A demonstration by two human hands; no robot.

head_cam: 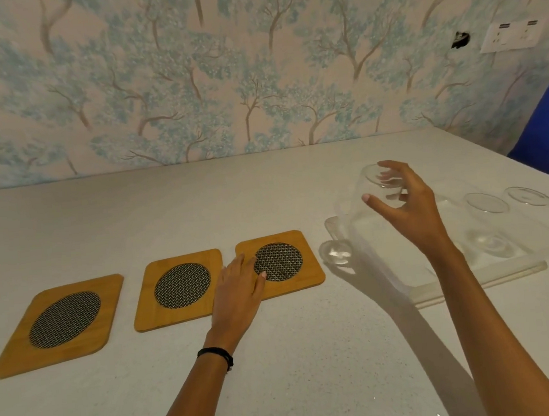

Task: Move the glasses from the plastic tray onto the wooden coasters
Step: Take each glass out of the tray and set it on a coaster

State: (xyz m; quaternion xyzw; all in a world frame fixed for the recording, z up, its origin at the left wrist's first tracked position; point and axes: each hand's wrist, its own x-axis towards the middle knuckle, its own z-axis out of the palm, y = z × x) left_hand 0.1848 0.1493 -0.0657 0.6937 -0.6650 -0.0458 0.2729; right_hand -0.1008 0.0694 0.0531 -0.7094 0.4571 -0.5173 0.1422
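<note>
- We are closing our right hand [404,207] round a clear, tall drinking glass [356,221], thumb on the near side and fingers curled over the rim at the far side — clamped on it, as far as we can judge through the transparent wall.
- The held glass is leaning: its mouth is tipping up and away toward the far edge of the pale speckled table [168,209], its thick base [335,252] pointing down and to the left, just off the left end of the clear rectangular plastic tray [470,286]. So its long axis is running slantwise from the grip toward the coasters.
- Two more clear glasses [487,220] [528,201] are standing upright on the tray's right half, side by side.
- Three square wooden coasters with round dark mesh centres are lying in a row along the table's near-left part; none is carrying a glass yet.
- The rightmost coaster [310,260] is sitting just beside the base of the held glass — the nearest target, lying left of and below the grip.
- Our left hand [240,286] is resting flat, fingers spread, on that coaster's left edge, touching the mesh rim; it is gripping nothing and seems to be steadying the coaster.
- The middle coaster [181,287] and the leftmost coaster [62,319] are lying farther left, well apart from the right hand.
- We are judging that the coming move calls for righting the glass, then carrying it a short way left onto the mesh.
</note>
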